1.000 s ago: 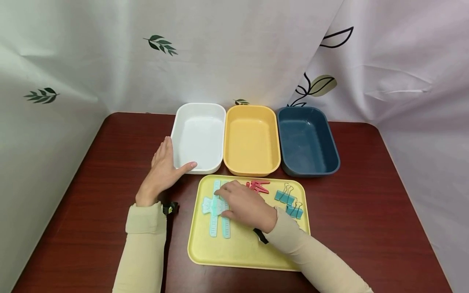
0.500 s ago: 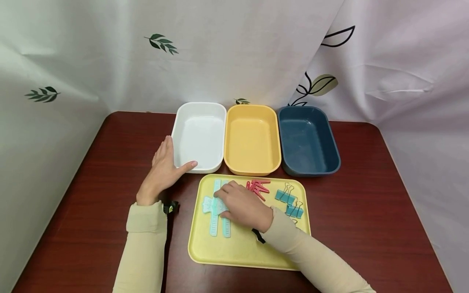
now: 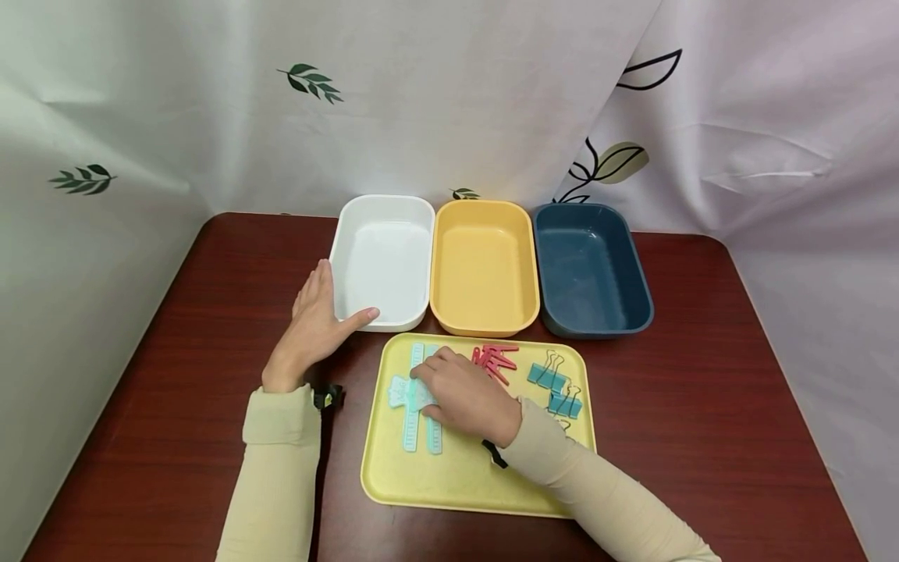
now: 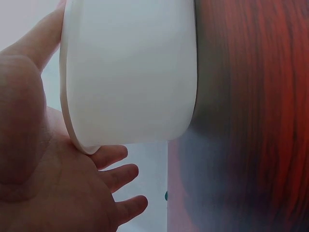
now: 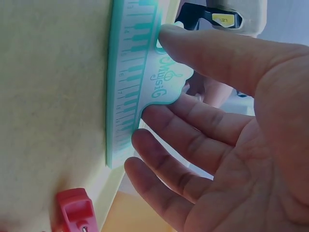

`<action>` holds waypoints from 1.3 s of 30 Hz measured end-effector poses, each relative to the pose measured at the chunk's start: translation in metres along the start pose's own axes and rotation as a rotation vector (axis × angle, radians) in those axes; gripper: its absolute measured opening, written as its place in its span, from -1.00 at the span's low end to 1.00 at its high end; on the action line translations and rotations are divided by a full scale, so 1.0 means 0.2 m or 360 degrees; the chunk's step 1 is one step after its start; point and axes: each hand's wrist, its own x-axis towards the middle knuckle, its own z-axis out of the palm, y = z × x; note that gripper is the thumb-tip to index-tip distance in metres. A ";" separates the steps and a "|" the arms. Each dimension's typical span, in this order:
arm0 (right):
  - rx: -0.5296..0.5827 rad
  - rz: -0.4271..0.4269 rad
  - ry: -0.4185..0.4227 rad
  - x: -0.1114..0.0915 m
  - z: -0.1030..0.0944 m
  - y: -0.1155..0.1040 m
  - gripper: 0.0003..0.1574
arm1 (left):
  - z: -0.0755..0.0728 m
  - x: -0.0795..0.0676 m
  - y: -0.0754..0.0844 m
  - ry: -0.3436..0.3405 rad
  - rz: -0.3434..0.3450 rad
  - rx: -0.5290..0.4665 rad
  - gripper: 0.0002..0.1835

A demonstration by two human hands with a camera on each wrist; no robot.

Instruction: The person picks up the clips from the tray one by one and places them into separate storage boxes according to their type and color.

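Observation:
My left hand [image 3: 309,328] rests at the near left corner of a white bin [image 3: 380,265], fingers straight along its outer side. In the left wrist view, the thumb reaches over the bin's rim. Over the yellow tray [image 3: 407,488], my right hand [image 3: 469,396] pinches the scalloped handle of a long mint music clip [image 5: 130,72] printed with piano keys. The thumb sits on one side of the handle, the fingers on the other. A second mint clip [image 3: 410,433] lies just left of it. The right hand hides part of the held clip in the head view.
Several red clips [image 3: 497,359] lie on the tray behind the right hand. Teal binder clips [image 3: 547,378] are at its right side. A yellow bin [image 3: 485,265] and a dark blue bin [image 3: 590,273] stand beside the white one, in front of a curtain [image 3: 449,94].
The right hand has drawn in slightly over the mint clip, its wrist shifting a little left, and more of the red clips shows. The left hand stays at the white bin.

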 end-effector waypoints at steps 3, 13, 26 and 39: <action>-0.0004 0.0002 0.0011 0.00 0.00 0.00 -0.44 | 0.00 0.00 0.00 -0.0002 0.0005 -0.0001 0.26; -0.0047 -0.0031 0.0071 0.00 0.00 0.00 -0.50 | 0.00 0.00 0.00 -0.0003 0.0010 -0.0006 0.26; -0.0075 -0.0055 0.0123 -0.01 -0.02 -0.01 -0.52 | 0.00 0.01 0.00 -0.0001 0.0003 0.0005 0.27; -0.0103 -0.0130 0.0199 -0.02 -0.05 0.00 -0.51 | 0.00 0.01 -0.01 -0.0006 -0.0008 -0.0015 0.27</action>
